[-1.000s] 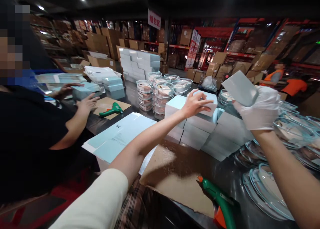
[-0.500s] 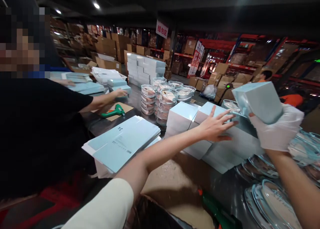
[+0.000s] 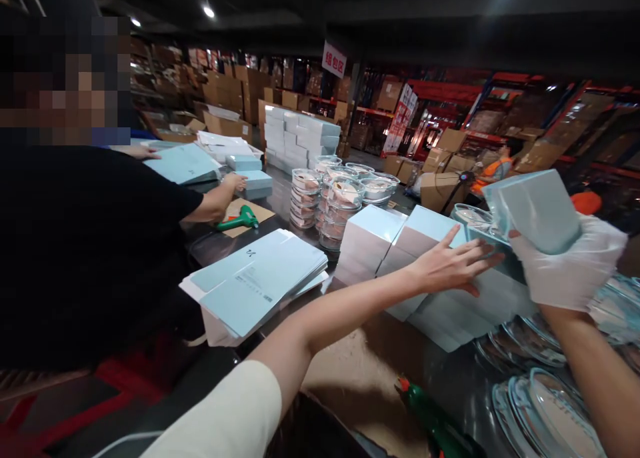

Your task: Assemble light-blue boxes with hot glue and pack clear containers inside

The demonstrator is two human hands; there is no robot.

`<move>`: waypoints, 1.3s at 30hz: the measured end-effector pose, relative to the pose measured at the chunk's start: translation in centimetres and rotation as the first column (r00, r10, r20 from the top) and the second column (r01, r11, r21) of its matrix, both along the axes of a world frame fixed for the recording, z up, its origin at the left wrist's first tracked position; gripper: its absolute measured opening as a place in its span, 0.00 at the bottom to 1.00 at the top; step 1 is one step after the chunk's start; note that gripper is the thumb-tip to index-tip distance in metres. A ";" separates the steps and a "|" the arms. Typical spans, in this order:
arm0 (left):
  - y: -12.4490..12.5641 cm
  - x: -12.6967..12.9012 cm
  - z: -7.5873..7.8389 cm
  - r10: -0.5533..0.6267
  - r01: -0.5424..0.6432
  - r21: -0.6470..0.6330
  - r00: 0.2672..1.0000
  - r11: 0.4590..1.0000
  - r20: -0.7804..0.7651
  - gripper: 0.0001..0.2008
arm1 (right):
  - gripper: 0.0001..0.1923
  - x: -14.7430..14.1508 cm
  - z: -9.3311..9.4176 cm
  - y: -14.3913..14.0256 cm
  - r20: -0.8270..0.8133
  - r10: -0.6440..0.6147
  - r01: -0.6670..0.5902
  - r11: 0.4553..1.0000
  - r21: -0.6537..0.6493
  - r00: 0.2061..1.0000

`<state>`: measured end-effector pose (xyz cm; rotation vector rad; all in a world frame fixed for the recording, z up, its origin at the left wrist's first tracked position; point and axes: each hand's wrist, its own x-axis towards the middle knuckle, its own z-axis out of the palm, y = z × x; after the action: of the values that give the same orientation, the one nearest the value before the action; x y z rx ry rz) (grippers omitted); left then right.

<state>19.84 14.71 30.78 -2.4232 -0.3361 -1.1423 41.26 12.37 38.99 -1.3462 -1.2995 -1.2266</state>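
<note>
Pale blue cardboard box point(image 3: 533, 208), gripped aloft in the gloved right hand point(image 3: 570, 261) above the stacked pale blue boxes point(image 3: 425, 265) on the desk point(image 3: 460, 371); bare left hand point(image 3: 453, 266), fingers spread, steadies the stack, so placing calls for alignment.

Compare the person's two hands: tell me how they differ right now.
The left hand is bare; the right hand wears a white glove. The left hand lies flat, fingers spread, on the stacked pale blue boxes; the right hand grips a single blue box raised above them. Both reach forward over the table.
</note>
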 end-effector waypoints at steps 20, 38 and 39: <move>-11.6 -30.2 -11.4 0.452 -0.243 -0.420 0.723 0.875 0.523 0.10 | 0.16 -23.5 -4.8 4.7 0.401 0.099 0.216 0.713 -0.667 0.911; 0.0 -39.0 -9.3 0.691 -0.661 -0.721 0.423 -0.207 -0.586 0.26 | 0.32 -23.9 -7.8 -3.3 0.226 0.204 -0.024 0.790 -0.612 0.953; -0.4 -39.0 -8.8 0.714 -0.666 -0.723 0.417 -0.181 -0.562 0.25 | 0.29 -22.8 -9.5 -5.5 0.196 0.276 -0.103 0.785 -0.611 0.941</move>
<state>-19.13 14.30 21.94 -2.0603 -2.6583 -0.3355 18.47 6.83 29.53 -1.4423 -2.0982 -0.9104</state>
